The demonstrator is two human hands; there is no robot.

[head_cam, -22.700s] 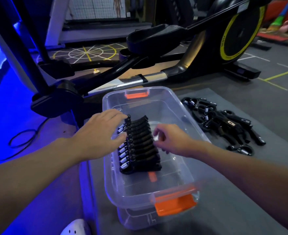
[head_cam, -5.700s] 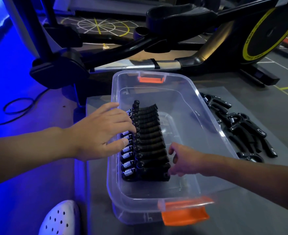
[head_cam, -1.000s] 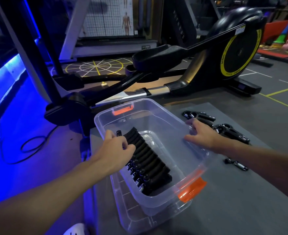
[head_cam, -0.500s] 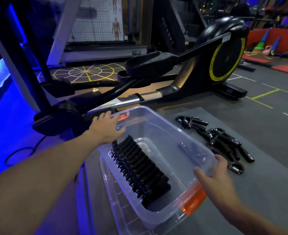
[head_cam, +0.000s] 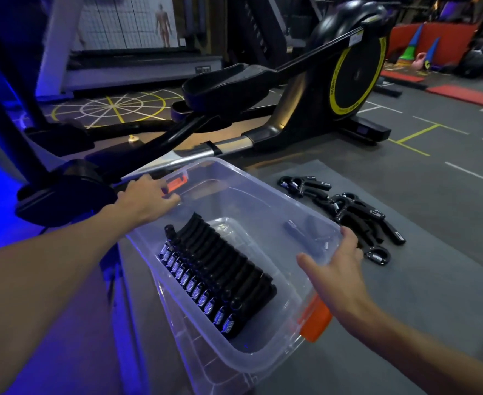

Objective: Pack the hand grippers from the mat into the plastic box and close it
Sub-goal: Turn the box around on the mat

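My left hand curls round the far rim of the plastic box, beside its orange latch. My right hand grips the right rim. Packed hand grippers stand in a row inside the box, and loose hand grippers lie on the mat just beside it.

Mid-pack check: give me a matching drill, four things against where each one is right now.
Things:
1. left hand
2. right hand
3. gripper row
4. loose grippers

Places:
A. on the mat
B. inside the box
C. at the far latch
D. on the box's right rim

Pairs: 1-C, 2-D, 3-B, 4-A
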